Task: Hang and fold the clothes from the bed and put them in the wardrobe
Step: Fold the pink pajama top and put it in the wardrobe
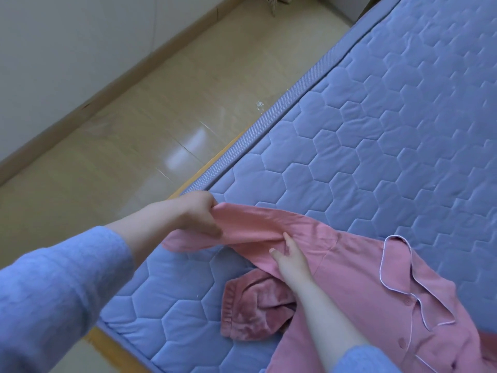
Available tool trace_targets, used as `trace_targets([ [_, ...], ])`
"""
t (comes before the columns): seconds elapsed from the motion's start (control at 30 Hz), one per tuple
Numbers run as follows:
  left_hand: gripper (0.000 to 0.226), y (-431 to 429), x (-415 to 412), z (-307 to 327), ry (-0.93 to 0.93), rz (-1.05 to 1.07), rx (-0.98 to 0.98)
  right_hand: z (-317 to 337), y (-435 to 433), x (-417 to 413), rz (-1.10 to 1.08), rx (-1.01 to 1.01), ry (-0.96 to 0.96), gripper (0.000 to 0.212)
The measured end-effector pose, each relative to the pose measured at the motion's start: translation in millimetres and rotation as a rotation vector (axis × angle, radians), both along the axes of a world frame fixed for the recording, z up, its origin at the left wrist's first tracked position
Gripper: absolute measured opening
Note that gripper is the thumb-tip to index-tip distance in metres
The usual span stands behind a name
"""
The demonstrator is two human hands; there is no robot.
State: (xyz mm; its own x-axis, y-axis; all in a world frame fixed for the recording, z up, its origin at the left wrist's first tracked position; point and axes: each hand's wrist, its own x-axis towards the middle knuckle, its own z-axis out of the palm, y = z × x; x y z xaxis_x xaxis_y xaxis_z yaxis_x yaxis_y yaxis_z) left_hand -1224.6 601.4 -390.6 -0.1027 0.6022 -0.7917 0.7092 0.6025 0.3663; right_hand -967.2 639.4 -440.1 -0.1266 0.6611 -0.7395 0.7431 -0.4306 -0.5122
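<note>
Left hand: the left hand (197, 215), at about 9 o'clock from the middle of the view, has its fingers curled tight round the cuff end of the shirt sleeve (250, 227) and lifts it just off the bed edge.
Right hand: the right hand (290, 261), at about 6 o'clock, lies with fingers fairly straight and thumb spread. Its fingertips press on the sleeve farther along, where the cloth creases. It grips nothing that can be seen.
Shirt sleeve: stretched between the two hands, running from 9 o'clock towards 4 o'clock, where it joins the body of the shirt.
Pink shirt (357, 278): spread on the mattress (376, 130) at 4 to 5 o'clock, front side up. Its white-piped collar (398, 265) lies open and a button (402, 343) shows below it.
Dark pink garment (250, 310): a plush, crumpled piece at 6 o'clock, on the mattress, partly under the right forearm and touching the shirt's edge.
Mattress: blue, quilted in hexagons, filling the view from 12 to 5 o'clock. A wooden bed frame (107, 343) shows along its edge at 7 o'clock.
Floor (134, 130): glossy beige tiles from 8 to 11 o'clock.
Wall (53, 49): pale, at 10 o'clock, with a skirting board (107, 92) at its foot.
Sleeves: both forearms wear blue knit sleeves pushed up from the wrists.
</note>
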Motion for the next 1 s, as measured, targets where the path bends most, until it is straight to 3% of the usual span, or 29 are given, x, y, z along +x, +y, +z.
trace_targets([
  [0.1, 0.027, 4, 5, 10, -0.124, 0.145, 0.103, 10, -3, 8, -0.021, 0.212, -0.249, 0.047],
  [0.17, 0.024, 9, 13, 23, -0.255, 0.249, 0.095, 16, -3, 18, -0.104, 0.223, -0.328, 0.048],
  [0.33, 0.032, 21, 50, 55, -0.52, 0.394, -0.001, 18, 1, 42, -0.332, -0.033, -0.066, 0.062],
  [0.57, 0.041, 42, 129, 89, -0.572, 0.38, -0.01, 48, 3, 96, -0.76, -0.202, 0.344, 0.035],
  [0.73, 0.019, 52, 209, 96, -0.6, 0.411, -0.029, 68, -8, 162, -0.874, -0.16, 0.4, 0.025],
  [0.9, 0.038, 45, 297, 83, -1.021, 0.47, -0.268, 74, -18, 232, -0.963, -0.177, 0.375, 0.032],
  [1.0, 0.021, 37, 324, 66, -0.859, 0.505, -0.081, 72, -23, 261, -0.889, -0.152, 0.31, 0.025],
])
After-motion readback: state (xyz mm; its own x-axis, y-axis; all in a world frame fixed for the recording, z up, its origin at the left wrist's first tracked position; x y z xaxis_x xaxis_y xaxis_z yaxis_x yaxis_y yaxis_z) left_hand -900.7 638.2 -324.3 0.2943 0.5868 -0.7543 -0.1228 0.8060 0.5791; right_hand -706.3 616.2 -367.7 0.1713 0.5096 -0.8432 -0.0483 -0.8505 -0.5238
